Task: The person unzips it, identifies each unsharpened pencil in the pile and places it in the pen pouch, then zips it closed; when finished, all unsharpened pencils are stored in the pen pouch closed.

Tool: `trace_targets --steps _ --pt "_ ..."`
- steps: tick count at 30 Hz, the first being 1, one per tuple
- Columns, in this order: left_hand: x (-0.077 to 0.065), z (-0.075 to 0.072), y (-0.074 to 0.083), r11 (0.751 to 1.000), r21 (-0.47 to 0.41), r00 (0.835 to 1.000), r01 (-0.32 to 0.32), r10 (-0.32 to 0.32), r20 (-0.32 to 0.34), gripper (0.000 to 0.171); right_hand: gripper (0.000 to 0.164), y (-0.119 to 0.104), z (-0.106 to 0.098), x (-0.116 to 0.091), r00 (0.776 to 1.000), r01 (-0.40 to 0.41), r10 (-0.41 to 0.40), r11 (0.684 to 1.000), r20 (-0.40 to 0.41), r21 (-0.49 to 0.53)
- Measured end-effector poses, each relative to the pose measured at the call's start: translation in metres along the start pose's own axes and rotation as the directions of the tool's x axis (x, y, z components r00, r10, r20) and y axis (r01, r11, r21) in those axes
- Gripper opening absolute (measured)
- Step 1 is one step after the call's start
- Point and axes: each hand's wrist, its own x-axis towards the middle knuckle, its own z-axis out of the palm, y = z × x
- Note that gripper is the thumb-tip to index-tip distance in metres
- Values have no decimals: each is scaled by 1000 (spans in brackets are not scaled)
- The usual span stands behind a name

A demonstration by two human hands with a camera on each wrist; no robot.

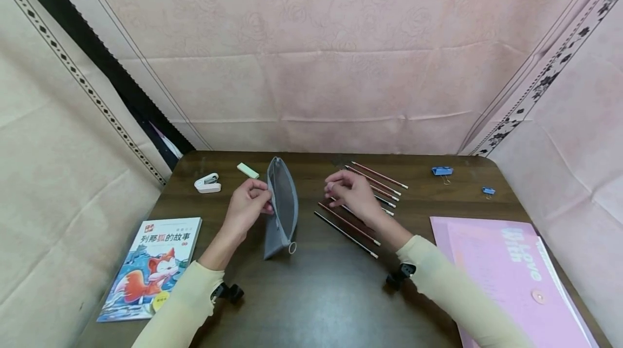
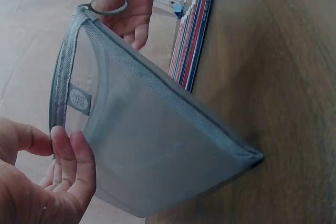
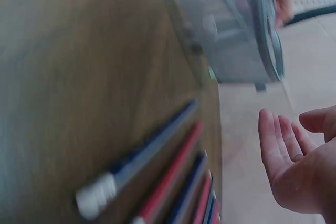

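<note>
A grey mesh zip pouch (image 1: 278, 235) stands on the table with its mouth unzipped. My left hand (image 1: 249, 203) pinches the pouch's upper edge between thumb and fingers; the left wrist view shows the see-through side and a small label (image 2: 80, 99) inside the mouth. A ring pull (image 1: 292, 248) hangs at the pouch's near end. My right hand (image 1: 354, 194) hovers over a row of several pencils, its fingers (image 3: 269, 142) extended and nothing between them. Dark and red pencils alternate, white ends toward me, the nearest being a dark pencil (image 1: 346, 234). The hand hides part of the row.
Left of the pouch lie a white eraser (image 1: 248, 170), a small white stapler (image 1: 207, 183) and a picture book (image 1: 156, 267) with a fox. To the right are two blue binder clips, one larger (image 1: 442, 171), one smaller (image 1: 489, 191), and pink folders (image 1: 506, 278). Curtains hang behind the table.
</note>
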Motion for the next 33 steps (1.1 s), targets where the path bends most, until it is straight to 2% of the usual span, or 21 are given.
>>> trace_targets --steps 5,9,13,17,20,24,27,33 --pt "1 -1 -1 1000 -8 1000 9 -9 13 22 18 -5 -39 8 994 26 -39 991 -99 -129" --pt "1 -1 -2 1000 -12 1000 15 -15 23 22 19 -5 -75 16 983 19 -63 968 -170 -249" --pt "1 -1 -3 1000 -19 1000 11 -11 24 22 25 0 -107 24 981 -11 -59 933 -184 -360" --pt "1 0 -5 999 -46 999 14 -12 42 22 26 7 -131 29 985 -54 -26 892 -170 -449" --pt "1 0 -7 998 -63 998 26 -22 60 24 25 13 -140 32 993 -55 -9 855 -120 -516" --pt "0 -1 -7 996 -74 998 39 -35 60 24 24 24 -144 38 999 27 -50 770 -19 -638" --pt "0 -2 -8 995 -83 998 46 -42 56 23 23 31 -141 42 994 104 -97 697 51 -710" --pt "-1 -6 -9 995 -86 997 52 -46 65 24 29 35 -129 45 985 169 -89 613 145 -772"
